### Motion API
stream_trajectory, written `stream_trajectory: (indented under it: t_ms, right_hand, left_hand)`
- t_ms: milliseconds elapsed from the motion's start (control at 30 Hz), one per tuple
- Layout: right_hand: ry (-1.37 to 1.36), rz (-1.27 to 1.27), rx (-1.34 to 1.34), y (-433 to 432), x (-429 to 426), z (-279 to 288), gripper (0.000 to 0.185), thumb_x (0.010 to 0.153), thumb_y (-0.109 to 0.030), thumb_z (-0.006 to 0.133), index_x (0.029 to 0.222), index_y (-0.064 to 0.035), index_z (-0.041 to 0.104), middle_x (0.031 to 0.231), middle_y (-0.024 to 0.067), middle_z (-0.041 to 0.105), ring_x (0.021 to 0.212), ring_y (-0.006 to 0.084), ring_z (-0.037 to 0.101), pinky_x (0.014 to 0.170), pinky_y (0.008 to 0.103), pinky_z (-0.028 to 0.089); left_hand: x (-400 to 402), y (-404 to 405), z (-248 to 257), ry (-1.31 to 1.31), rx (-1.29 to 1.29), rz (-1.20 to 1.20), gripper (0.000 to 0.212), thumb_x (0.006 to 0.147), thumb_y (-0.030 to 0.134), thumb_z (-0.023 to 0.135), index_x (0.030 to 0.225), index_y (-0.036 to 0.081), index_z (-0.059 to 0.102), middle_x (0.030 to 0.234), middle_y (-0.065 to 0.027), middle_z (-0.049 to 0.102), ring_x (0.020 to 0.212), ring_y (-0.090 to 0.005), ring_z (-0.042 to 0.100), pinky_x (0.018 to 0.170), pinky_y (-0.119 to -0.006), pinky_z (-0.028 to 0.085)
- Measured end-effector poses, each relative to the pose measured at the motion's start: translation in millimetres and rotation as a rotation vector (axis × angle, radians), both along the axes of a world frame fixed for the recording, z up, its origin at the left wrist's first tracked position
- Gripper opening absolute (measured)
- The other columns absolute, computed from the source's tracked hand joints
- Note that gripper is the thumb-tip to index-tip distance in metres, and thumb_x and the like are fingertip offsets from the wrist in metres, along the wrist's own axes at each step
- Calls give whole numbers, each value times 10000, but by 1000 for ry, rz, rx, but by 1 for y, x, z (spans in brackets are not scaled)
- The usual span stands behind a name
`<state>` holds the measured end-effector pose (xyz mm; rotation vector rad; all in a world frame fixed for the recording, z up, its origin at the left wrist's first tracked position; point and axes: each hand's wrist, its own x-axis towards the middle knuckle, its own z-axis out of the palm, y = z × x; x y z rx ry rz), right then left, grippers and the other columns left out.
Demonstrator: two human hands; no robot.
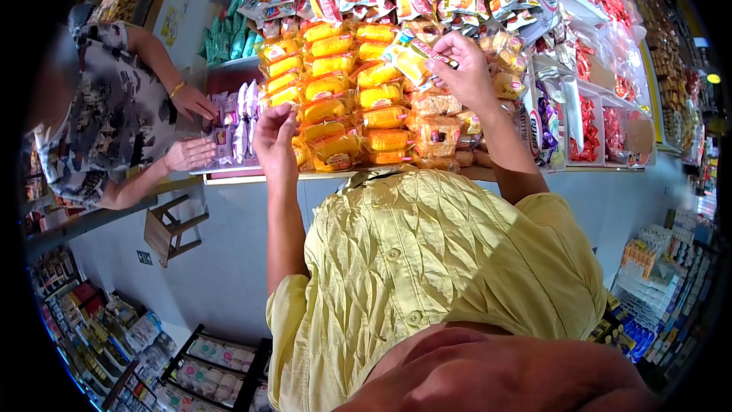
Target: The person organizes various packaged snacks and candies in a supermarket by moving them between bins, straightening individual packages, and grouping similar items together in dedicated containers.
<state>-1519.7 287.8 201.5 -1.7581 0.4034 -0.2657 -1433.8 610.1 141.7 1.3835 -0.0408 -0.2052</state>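
Note:
My right hand (460, 68) pinches the edge of a printed snack packet (413, 60) and holds it above the packed display. My left hand (277, 134) is raised near the front left of the rows, fingers curled with thumb and fingertips close together; whether something small is between them cannot be told. Yellow wrapped cakes (329, 88) lie in rows between my hands. Below the packet are clear-wrapped brown pastries (437, 131). Behind the rows is a heap of printed snack packets (412, 0) like the held one.
At the left a co-worker's hands (191, 154) touch purple packets (231, 126). Green packets (231, 31) sit behind those. To the right stand bins with red packets (589, 126) and purple-wrapped sweets (547, 131). A wooden stool (171, 229) stands on the floor, with stocked shelves beyond.

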Motion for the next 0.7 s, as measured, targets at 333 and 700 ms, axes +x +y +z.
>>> stream_trajectory:
  t_ms: [333, 700]
  right_hand:
    - [-327, -259, -497, -59, 42, 42, 236, 791, -140, 767, 904, -29, 591, 814, 60, 648, 784, 142, 620, 720, 307, 506]
    - [-173, -469, -720, -89, -28, 19, 205, 790, -92, 741, 919, -30, 594, 795, 69, 643, 694, 157, 620, 599, 309, 494]
  left_hand:
    - [-29, 14, -16, -115, -12, -6, 150, 902, -37, 602, 1044, 5, 624, 948, -48, 657, 798, -84, 600, 709, -209, 487]
    - [-54, 39, -27, -86, -2, 78, 126, 902, -73, 595, 1015, -17, 602, 956, -61, 634, 868, -111, 602, 809, -223, 496]
